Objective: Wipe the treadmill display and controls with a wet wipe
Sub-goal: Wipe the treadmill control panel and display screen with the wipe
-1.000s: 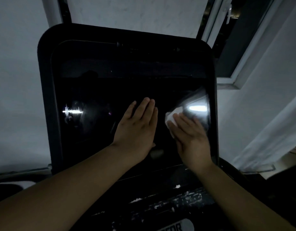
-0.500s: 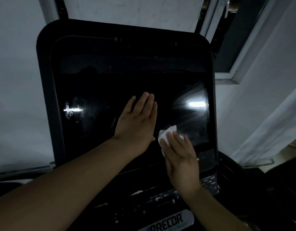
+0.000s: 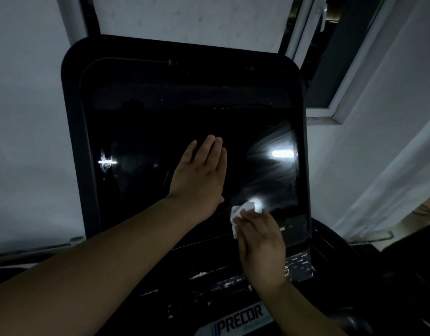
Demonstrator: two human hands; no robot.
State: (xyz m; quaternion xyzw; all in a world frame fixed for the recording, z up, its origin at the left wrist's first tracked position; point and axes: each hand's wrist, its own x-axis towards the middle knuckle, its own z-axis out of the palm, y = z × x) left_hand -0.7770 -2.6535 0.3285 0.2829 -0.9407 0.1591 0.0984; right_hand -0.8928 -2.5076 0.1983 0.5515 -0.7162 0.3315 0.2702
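Observation:
The treadmill's large black display [image 3: 160, 132] fills the middle of the view, dark and glossy, with wet streaks around a light reflection at its right side. My left hand [image 3: 199, 178] lies flat on the glass near the centre, fingers together and pointing up. My right hand [image 3: 261, 241] presses a white wet wipe [image 3: 235, 214] against the lower right of the screen, just above the control strip [image 3: 298, 265]; only the wipe's top and left edge show past my fingers. Below sits a worn control panel with a PRECOR label [image 3: 240, 320].
Pale walls flank the console. An open window frame [image 3: 335, 110] stands at the upper right, and a light curtain [image 3: 390, 180] hangs down the right side. Dark treadmill handrails [image 3: 330, 238] run beside the console's lower right.
My right hand has slid the wipe down from the bright reflection at the screen's right side to its lower right edge. The left hand stayed flat in place.

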